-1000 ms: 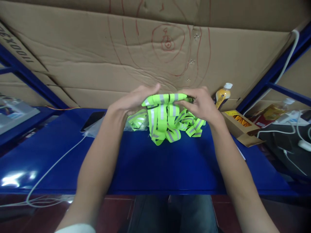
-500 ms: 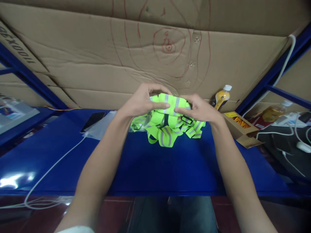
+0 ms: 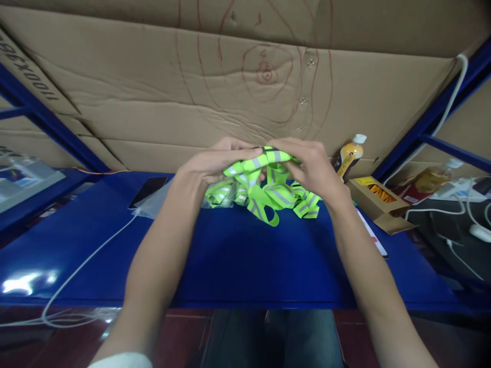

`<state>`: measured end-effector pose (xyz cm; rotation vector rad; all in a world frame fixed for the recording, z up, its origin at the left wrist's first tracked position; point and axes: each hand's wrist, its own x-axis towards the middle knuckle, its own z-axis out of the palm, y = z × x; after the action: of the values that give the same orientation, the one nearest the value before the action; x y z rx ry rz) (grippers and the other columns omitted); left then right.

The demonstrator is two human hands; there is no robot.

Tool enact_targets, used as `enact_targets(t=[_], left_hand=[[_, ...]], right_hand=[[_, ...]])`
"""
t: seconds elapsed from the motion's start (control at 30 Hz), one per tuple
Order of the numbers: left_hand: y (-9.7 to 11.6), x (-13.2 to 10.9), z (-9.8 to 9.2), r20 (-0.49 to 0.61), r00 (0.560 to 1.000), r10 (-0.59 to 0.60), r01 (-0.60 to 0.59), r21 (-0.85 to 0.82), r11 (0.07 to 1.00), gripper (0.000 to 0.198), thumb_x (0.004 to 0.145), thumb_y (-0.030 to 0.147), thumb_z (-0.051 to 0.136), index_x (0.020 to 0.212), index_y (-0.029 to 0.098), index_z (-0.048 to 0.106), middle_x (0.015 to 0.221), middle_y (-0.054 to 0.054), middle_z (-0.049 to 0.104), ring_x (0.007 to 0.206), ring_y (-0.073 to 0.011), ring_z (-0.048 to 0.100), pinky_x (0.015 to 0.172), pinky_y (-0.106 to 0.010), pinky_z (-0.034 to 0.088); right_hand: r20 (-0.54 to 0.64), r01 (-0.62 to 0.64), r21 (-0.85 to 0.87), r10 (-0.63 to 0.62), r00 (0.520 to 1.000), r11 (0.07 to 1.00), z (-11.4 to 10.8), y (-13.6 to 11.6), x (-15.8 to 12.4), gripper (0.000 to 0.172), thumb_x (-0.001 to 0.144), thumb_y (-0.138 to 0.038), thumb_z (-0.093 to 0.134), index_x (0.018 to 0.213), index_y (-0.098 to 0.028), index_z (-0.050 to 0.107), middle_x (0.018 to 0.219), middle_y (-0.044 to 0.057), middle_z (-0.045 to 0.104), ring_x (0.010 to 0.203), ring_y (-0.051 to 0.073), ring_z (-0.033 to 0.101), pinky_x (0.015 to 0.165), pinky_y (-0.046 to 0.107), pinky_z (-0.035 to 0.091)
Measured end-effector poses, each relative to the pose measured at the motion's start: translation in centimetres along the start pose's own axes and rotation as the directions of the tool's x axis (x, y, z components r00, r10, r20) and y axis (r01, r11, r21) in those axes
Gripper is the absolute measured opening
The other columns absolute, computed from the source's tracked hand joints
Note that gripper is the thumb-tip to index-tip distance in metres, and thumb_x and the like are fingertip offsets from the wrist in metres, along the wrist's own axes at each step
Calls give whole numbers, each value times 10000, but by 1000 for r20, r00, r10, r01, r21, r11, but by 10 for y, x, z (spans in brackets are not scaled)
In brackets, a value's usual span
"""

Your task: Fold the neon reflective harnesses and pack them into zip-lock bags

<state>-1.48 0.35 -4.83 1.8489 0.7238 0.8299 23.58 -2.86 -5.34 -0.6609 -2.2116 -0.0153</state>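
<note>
A bundle of neon yellow-green straps with grey reflective stripes [image 3: 264, 194] rests at the back of a blue table [image 3: 230, 255]. My left hand [image 3: 215, 163] grips the top of the bundle from the left, fingers closed over a folded strap. My right hand [image 3: 310, 166] holds the same folded part from the right, fingers curled around it. The two hands nearly touch above the pile. Loose loops hang down toward the tabletop below them.
A cardboard sheet with red drawings [image 3: 264, 76] stands behind the table. A yellow bottle [image 3: 351, 153] and an open carton [image 3: 378, 202] stand at the right, with white cables [image 3: 456, 214]. A dark phone [image 3: 148, 190] and a white cable [image 3: 88, 260] lie at the left.
Both hands have drawn closer together and risen a little, folding the top strap tighter. The hanging loops have been gathered up, so the bundle is more compact.
</note>
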Motion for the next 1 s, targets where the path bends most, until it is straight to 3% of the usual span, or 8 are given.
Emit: enact_targets(t=[0.13,0.27,0.37,0.47,0.57,0.73,0.83,1.0], left_hand=[[0,1,-5,-81,996,25,-27,-16,1000,505,654,474,1017,978,165,784,985,-113,813,906,-259,787,789,-337,621],[3,0,0,-71,986,153,-136,196,971,593,652,387,1021,1134,173,750,997,-67,803,954,-231,759,822,-298,567],[7,-1,11,-45,977,207,-185,298,936,602,673,355,1014,1181,185,741,1027,-60,800,967,-226,761,822,-291,560],[8,0,19,-44,958,285,-253,342,905,586,713,346,997,1222,197,747,1172,-81,806,1055,-239,769,921,-313,580],[4,2,14,-22,964,264,-240,343,908,551,721,442,1001,1168,198,792,1174,-87,822,1067,-266,777,952,-339,598],[-2,-4,-10,115,992,-46,31,132,991,608,855,800,772,969,207,841,879,-96,829,884,-293,805,778,-369,644],[-2,-7,-17,136,976,-171,173,-2,985,660,860,827,741,911,176,831,828,-138,813,768,-299,801,692,-375,634],[-1,-5,-20,-19,1000,1,1,57,998,495,659,465,1020,1007,191,798,959,-78,804,810,-215,755,703,-285,570]], right_hand=[[109,1,52,-6,994,999,-4,-4,3,468,981,-388,732,1429,-252,746,1475,110,721,1353,311,686,1178,465,507],[166,-100,172,71,984,980,-12,4,0,561,952,-518,795,1441,-251,731,1431,115,747,1336,313,682,1172,470,491],[225,-221,178,179,958,959,-15,11,-4,598,849,-549,889,1321,-201,771,1205,85,805,1081,278,722,976,390,533],[289,-291,117,247,925,950,-17,12,-5,417,836,-543,886,1007,-173,794,846,0,724,765,177,595,730,292,427],[248,-262,102,231,941,960,-16,10,-3,354,843,-495,885,839,-171,744,737,-29,639,709,142,511,691,277,345],[95,-191,62,185,978,980,-3,6,-1,346,888,-505,858,936,-166,805,802,18,743,752,175,605,733,293,403],[-14,-130,28,130,991,991,7,3,0,264,968,-433,770,1032,-185,832,934,56,814,845,225,715,812,330,499],[48,-2,-61,5,999,998,10,-8,6,286,988,-345,698,1230,-268,830,1315,64,812,1309,320,716,1161,473,515]])
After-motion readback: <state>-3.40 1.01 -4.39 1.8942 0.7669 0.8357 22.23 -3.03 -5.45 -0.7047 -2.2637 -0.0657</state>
